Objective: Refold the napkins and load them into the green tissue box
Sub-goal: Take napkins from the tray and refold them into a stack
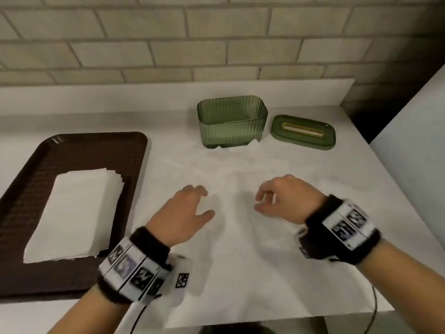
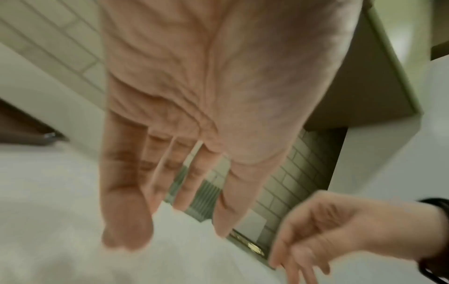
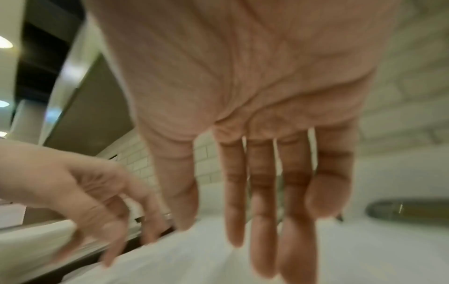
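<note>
A large white napkin (image 1: 240, 237) lies spread flat on the pale counter, and its far edge reaches under the green tissue box (image 1: 232, 121). The ribbed box stands open, with nothing showing inside. Its green lid (image 1: 303, 132) with a gold slot lies just to its right. My left hand (image 1: 204, 201) and right hand (image 1: 258, 202) are low over the middle of the napkin, a hand's width apart. Their fingers are loose and hold nothing. Both wrist views are blurred, showing an open left palm (image 2: 170, 211) and an open right palm (image 3: 243, 221) above the sheet.
A dark brown tray (image 1: 29, 273) lies at the left and carries a stack of folded white napkins (image 1: 74, 215). A brick wall backs the counter. The counter ends at the right (image 1: 385, 249), where a pale panel (image 1: 414, 165) stands, and its front edge is near my wrists.
</note>
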`<state>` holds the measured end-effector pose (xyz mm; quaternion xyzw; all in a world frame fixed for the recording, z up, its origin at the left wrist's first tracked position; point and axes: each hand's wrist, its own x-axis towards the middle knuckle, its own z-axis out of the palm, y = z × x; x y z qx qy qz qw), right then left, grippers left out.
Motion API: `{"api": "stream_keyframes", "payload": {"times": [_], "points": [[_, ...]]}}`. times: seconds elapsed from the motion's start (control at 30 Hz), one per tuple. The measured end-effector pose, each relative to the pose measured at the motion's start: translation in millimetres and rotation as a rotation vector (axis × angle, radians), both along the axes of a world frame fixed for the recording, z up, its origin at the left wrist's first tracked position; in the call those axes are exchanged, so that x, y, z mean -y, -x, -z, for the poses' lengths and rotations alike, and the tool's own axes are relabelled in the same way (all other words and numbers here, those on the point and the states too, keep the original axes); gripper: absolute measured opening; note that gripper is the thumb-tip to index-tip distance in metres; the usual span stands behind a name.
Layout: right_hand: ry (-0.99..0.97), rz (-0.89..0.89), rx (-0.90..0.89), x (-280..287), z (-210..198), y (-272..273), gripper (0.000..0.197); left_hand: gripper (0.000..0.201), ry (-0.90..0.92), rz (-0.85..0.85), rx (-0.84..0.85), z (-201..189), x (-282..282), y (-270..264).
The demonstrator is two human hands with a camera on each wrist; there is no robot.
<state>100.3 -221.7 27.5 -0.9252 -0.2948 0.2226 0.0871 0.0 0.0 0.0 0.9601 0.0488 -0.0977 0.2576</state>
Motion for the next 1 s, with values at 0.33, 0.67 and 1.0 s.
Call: {"api": "stream_keyframes", "payload": {"times": [0.33, 0.67, 1.0], "points": [[-0.147, 0.217, -0.142, -47.0, 41.4, -31.9, 0.060, 0.079, 0.023, 0.065, -0.184, 22.5, 4.8, -75.2], [-0.331, 0.150, -0.212, -45.7, 23.5, -39.6, 0.011, 0.025, 0.204, 0.040, 0.025, 20.1, -1.8, -76.7], [-0.663, 0.099, -0.146, -29.3, -19.2, -17.1, 0.073, 0.013, 0.609, 0.078, 0.386, -32.2, 2.4, -67.1]]}}
